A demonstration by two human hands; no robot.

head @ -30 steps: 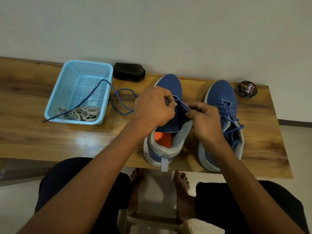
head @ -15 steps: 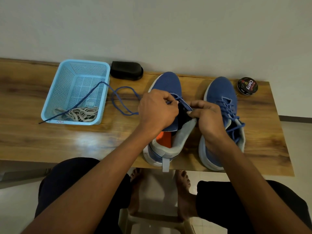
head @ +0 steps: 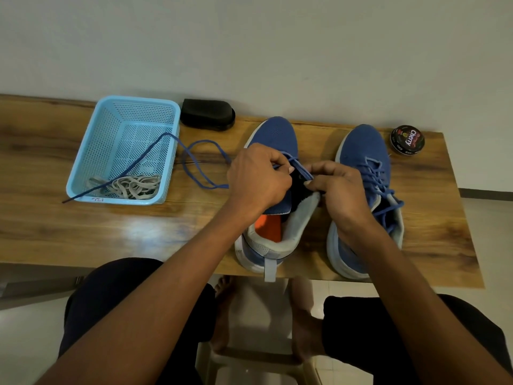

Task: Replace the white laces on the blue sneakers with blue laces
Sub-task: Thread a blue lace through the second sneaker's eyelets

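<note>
Overhead, perforated plastic basket, flat laces.

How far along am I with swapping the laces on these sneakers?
Done: white laces lie in the light blue plastic basket; right blue sneaker is laced blue. In hand: left hand and right hand thread the blue lace into left blue sneaker. Left: its remaining eyelets.

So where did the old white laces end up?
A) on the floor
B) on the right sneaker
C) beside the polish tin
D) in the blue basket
D: the white laces lie bunched in the near end of the blue basket, left of the sneakers.
</note>
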